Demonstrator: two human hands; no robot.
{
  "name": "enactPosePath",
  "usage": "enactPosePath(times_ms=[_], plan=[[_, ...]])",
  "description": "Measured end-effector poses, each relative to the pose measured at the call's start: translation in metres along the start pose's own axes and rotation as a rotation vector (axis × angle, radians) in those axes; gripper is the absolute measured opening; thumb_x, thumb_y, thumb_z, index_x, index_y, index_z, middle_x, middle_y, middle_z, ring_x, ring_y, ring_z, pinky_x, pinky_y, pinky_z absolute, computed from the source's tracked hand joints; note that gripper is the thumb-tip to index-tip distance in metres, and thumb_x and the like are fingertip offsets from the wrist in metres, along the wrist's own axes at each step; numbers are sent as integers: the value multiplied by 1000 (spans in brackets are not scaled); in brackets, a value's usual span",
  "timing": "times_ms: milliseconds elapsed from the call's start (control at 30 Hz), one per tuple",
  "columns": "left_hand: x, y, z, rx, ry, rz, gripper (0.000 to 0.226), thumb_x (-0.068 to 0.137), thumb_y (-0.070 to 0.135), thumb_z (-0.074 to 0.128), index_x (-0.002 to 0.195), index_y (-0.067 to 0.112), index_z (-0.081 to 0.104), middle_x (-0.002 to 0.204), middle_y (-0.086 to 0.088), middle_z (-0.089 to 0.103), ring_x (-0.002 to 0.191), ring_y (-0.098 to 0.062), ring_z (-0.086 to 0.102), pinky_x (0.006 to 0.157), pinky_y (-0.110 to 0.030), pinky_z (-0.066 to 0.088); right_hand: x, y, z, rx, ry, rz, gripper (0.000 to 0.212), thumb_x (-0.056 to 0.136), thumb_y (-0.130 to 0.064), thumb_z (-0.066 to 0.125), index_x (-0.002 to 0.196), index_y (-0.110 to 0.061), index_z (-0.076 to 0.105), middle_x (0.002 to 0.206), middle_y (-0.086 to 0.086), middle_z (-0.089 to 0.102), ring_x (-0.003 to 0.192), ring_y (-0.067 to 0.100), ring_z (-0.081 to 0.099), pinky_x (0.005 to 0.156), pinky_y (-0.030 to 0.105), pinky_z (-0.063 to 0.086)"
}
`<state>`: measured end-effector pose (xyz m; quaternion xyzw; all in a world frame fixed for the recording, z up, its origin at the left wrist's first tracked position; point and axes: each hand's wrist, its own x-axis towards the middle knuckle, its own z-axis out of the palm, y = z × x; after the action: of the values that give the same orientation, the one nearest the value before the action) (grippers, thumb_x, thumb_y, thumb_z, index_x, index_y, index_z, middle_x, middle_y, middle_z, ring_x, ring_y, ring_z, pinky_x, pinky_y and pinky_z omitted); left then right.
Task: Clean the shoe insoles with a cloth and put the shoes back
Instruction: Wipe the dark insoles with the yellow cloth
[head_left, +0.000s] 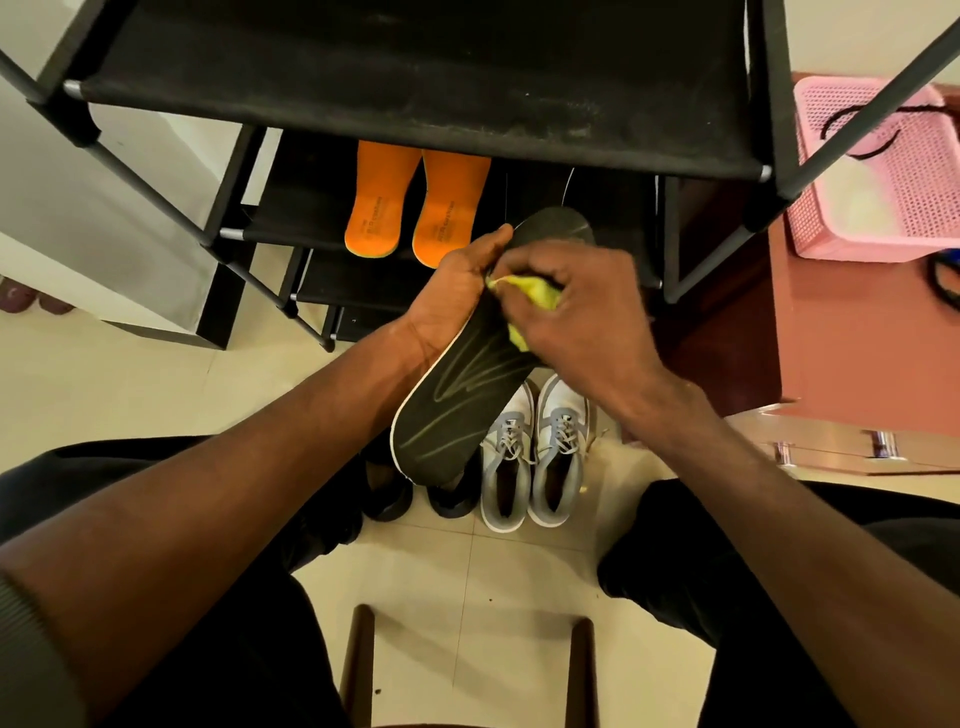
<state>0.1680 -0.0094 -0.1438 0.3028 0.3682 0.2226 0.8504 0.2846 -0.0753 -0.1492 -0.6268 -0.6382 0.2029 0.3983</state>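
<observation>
Head view: the left hand gripped the black insole from its 9 o'clock edge, thumb curled over the upper surface. The insole ran from 1 o'clock at the toe to 7 o'clock at the heel, below the grip. The right hand pinched a yellow cloth against the insole's midsection. Grey shoes stood on the floor at 5 o'clock of the insole. Two orange insoles lay on the rack shelf at 11 o'clock.

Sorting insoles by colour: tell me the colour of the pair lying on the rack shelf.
Orange insoles, lying side by side on the black shelf; the head view shows them.
</observation>
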Motion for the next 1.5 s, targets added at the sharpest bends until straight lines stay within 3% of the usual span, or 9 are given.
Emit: enactPosePath(times_ms=[167,333,433,733,867,1033,1300,1400,1500], plan=[[-2,3,-3,16,1,45,72,111,23,31,54,12,75,58,-2,68,56,-8,68,58,-20,56,4,-2,0,49,-22,-119,10,88,-8,76,98,-10,80,95,-4,76,84,4,69,74,13,52],[-3,-1,-1,-33,-118,-68,45,109,30,31,102,13,72,87,-8,75,77,-22,73,75,-36,60,20,28,-23,-181,265,198,14,91,-18,68,99,-19,80,96,-8,76,85,5,69,81,32,60],[-8,-5,2,-1,-152,-104,41,107,35,27,120,18,62,94,-9,76,83,-26,73,81,-43,59,21,28,-26,-145,304,242,15,90,-21,69,100,-22,80,92,-13,74,84,1,69,81,26,59],[-5,-3,-10,-40,34,-80,64,108,47,37,80,11,82,82,-7,75,77,-17,75,70,-27,61,3,5,7,7,-10,-128,13,88,-12,76,99,-9,81,91,-3,75,82,6,68,76,20,52],[-4,-6,-6,-87,-34,-68,52,109,42,36,98,11,77,91,-10,75,84,-22,73,77,-37,61,10,18,-6,-169,119,-43,14,92,-16,73,104,-13,80,100,-2,76,87,3,66,81,11,50],[-3,-5,-5,-19,-123,-114,60,109,49,32,97,15,81,97,-13,75,90,-30,70,91,-48,51,22,26,-26,-207,269,136,15,95,-21,68,103,-18,80,99,-5,77,85,4,70,79,25,59],[-3,0,-13,-96,54,-33,58,110,41,33,102,4,78,103,-13,77,92,-23,76,82,-33,63,-2,3,0,80,-238,-62,10,88,-14,79,98,-14,81,95,-9,78,91,5,72,84,33,59],[-3,-5,-9,-37,34,-57,59,109,43,35,89,10,81,89,-11,76,80,-23,75,71,-33,62,3,11,-2,12,-85,16,11,90,-20,77,101,-19,81,96,-12,77,86,3,72,77,37,62],[-3,-13,-3,26,-77,-127,61,108,52,31,106,13,77,99,-16,73,87,-32,68,81,-45,54,15,26,-15,-141,140,145,13,93,-26,72,104,-24,80,101,-12,76,84,5,71,74,39,63]])
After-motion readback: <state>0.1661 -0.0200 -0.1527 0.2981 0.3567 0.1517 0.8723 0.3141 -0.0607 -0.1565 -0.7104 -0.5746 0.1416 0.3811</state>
